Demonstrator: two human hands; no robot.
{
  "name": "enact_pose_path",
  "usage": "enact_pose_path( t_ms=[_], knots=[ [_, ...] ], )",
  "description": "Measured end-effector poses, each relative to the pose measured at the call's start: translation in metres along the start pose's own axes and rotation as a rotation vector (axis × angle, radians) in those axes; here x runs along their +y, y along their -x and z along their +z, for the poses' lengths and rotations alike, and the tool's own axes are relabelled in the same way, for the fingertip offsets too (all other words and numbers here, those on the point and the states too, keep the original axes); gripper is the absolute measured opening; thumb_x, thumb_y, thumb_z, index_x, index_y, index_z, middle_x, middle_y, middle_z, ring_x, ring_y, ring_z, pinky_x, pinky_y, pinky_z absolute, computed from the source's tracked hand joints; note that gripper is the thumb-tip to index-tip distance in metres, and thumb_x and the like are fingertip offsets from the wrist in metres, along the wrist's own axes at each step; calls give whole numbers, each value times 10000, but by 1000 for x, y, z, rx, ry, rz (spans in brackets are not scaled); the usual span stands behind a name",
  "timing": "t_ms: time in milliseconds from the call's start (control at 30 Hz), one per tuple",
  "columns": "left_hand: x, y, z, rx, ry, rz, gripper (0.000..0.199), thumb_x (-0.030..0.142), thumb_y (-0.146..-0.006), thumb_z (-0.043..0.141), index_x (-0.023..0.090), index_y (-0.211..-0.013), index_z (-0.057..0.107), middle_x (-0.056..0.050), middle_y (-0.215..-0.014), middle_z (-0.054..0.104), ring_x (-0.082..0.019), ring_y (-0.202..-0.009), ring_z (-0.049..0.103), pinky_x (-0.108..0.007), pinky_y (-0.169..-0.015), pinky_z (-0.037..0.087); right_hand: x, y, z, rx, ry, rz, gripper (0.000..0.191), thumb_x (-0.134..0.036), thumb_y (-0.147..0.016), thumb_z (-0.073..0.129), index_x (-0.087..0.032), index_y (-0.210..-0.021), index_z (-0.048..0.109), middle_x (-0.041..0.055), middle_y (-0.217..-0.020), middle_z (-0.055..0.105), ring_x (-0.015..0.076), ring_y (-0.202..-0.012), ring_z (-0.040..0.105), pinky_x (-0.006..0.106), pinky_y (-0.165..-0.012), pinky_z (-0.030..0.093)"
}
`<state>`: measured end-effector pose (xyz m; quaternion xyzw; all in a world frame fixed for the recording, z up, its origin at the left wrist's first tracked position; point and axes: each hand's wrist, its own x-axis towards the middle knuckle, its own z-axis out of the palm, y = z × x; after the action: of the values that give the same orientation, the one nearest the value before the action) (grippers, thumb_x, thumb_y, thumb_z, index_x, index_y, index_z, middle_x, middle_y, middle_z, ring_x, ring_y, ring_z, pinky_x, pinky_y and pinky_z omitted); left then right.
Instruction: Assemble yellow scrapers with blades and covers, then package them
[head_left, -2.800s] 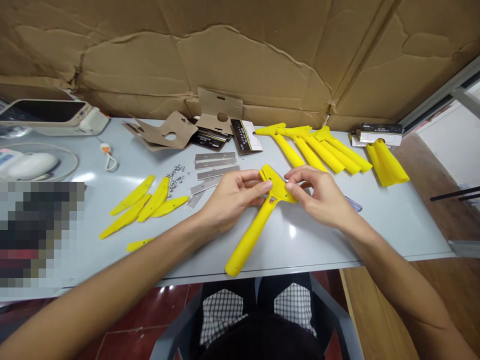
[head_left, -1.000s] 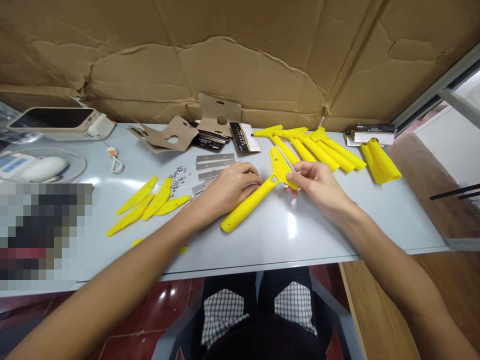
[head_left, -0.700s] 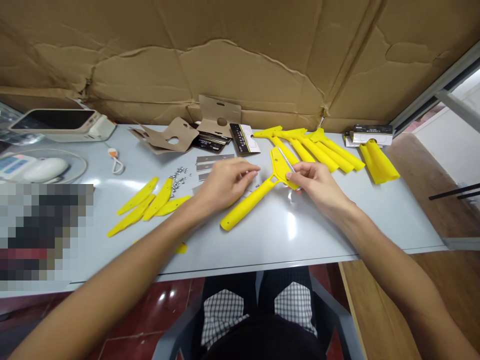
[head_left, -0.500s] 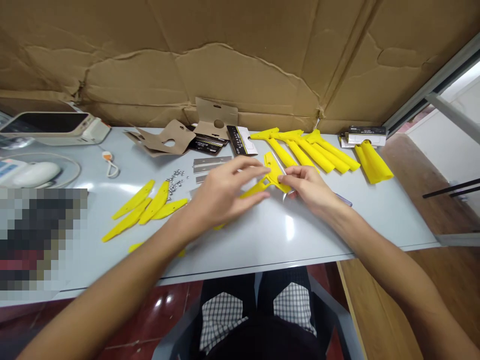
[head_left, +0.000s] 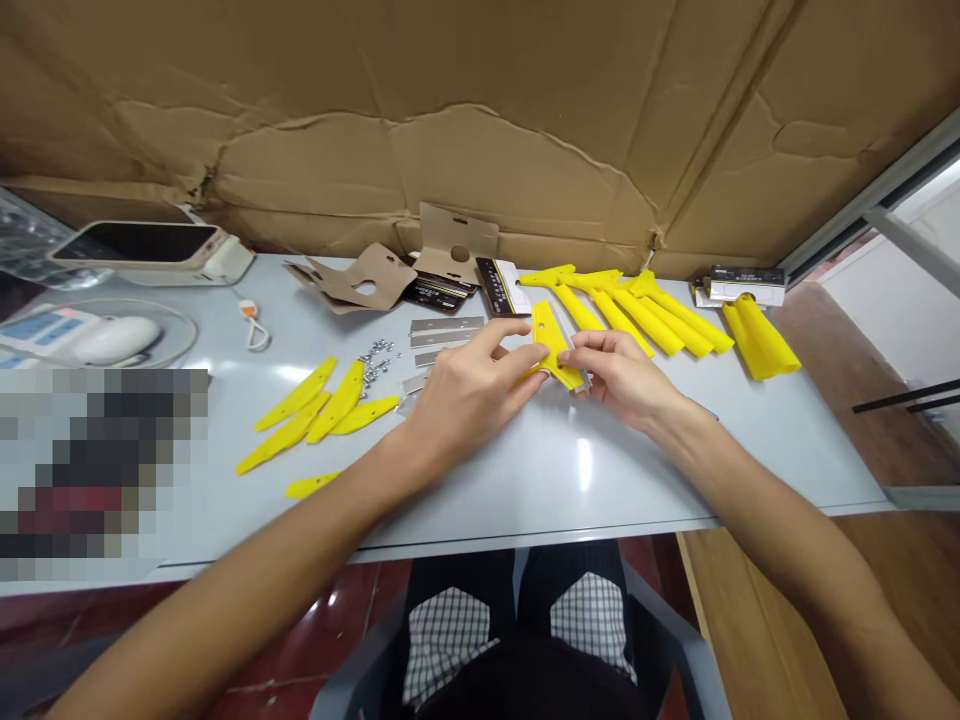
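Note:
A yellow scraper (head_left: 550, 340) with a metal blade along its right edge is held above the table between both hands. My left hand (head_left: 480, 375) is closed around its handle side, thumb and index finger near the neck, and hides most of the handle. My right hand (head_left: 619, 372) pinches the blade edge and head of the scraper from the right. Left of my left hand lie loose metal blades (head_left: 442, 340), a pile of small screws (head_left: 377, 365) and several flat yellow cover pieces (head_left: 337, 402). Another yellow piece (head_left: 311, 486) is partly hidden by my left forearm.
Several yellow scraper handles (head_left: 637, 305) lie at the back right, beside a carded yellow piece (head_left: 761, 335). Opened cardboard packaging (head_left: 360, 278) lies at the back. A phone (head_left: 142, 245), a white mouse (head_left: 120, 338) and a cable stand left. A cardboard wall (head_left: 450, 150) rises behind.
My left hand has closed from a looser spread onto the scraper's handle side. The right hand keeps its pinch at the blade edge. The whole view has shifted slightly.

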<state>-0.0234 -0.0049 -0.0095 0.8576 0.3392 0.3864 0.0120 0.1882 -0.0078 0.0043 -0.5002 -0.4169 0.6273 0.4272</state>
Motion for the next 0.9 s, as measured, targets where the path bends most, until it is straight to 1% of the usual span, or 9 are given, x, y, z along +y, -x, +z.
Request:
enact_pose_path(
  t_ms=[67, 200, 267, 333, 533, 633, 733, 800, 900],
  knots=[
    [1, -4, 1, -33, 226, -230, 189, 246, -904, 761, 199, -1082, 717, -114, -1206, 764, -198, -781, 772, -377, -736, 657, 1, -4, -7, -12, 63, -31, 317, -332, -605, 937, -200, -776, 705, -18, -723, 651, 133, -654, 568, 268, -562, 480],
    [2, -11, 3, -173, 892, -841, 317, 326, -867, 780, 206, -1118, 628, -90, -1047, 773, -207, -660, 771, -381, -621, 665, 0, -8, -17, -88, 182, -86, 286, -347, -682, 914, -196, -858, 746, -1, -762, 700, 138, -697, 599, 261, -597, 480],
    [0, -13, 4, -277, 1122, -967, 301, 358, -855, 798, 187, -1068, 670, -104, -982, 783, -227, -675, 774, -406, -640, 677, -2, -9, -16, -121, 216, -102, 259, -347, -711, 891, -190, -868, 757, 7, -771, 705, 140, -708, 597, 263, -608, 477],
    [-2, -14, 5, -296, 1200, -1012, 245, 352, -825, 827, 168, -940, 714, -110, -894, 781, -226, -692, 767, -394, -665, 681, -4, -13, -11, -126, 230, -123, 242, -355, -729, 870, -188, -861, 755, 10, -772, 704, 140, -699, 588, 265, -600, 468],
    [-7, -22, 4, -38, 1007, -1135, 115, 269, -806, 777, 167, -802, 724, -66, -769, 743, -175, -626, 719, -261, -512, 604, -8, -32, 6, -124, 260, -229, 295, -487, -827, 815, -201, -873, 758, 27, -851, 721, 133, -685, 611, 265, -596, 502],
    [-12, -27, 0, 37, 933, -1148, 103, 246, -811, 754, 167, -767, 707, -69, -798, 752, -164, -615, 711, -250, -496, 594, -6, -35, 0, -22, 283, -311, 384, -581, -895, 736, -201, -938, 763, 49, -918, 738, 153, -692, 656, 284, -584, 515],
    [-17, -28, -2, 67, 925, -1153, 106, 230, -814, 744, 164, -747, 695, -74, -805, 754, -165, -619, 716, -242, -491, 585, 0, -30, -12, 45, 573, -386, 237, -409, -916, 725, -184, -954, 788, 46, -859, 758, 157, -656, 623, 304, -621, 489],
    [-19, -28, -2, 59, 937, -1153, 99, 225, -819, 740, 162, -750, 705, -70, -760, 740, -172, -622, 718, -237, -486, 580, 5, -23, -16, -42, 796, -426, 163, -297, -918, 691, -187, -939, 809, 47, -859, 775, 170, -689, 632, 325, -698, 487],
    [-19, -27, -2, 46, 936, -1151, 102, 229, -826, 737, 163, -752, 714, -70, -718, 730, -178, -625, 716, -240, -492, 583, 11, -14, -13, -154, 1056, -485, 166, -281, -928, 689, -200, -968, 829, 55, -868, 767, 191, -734, 635, 335, -734, 452]
  ],
)
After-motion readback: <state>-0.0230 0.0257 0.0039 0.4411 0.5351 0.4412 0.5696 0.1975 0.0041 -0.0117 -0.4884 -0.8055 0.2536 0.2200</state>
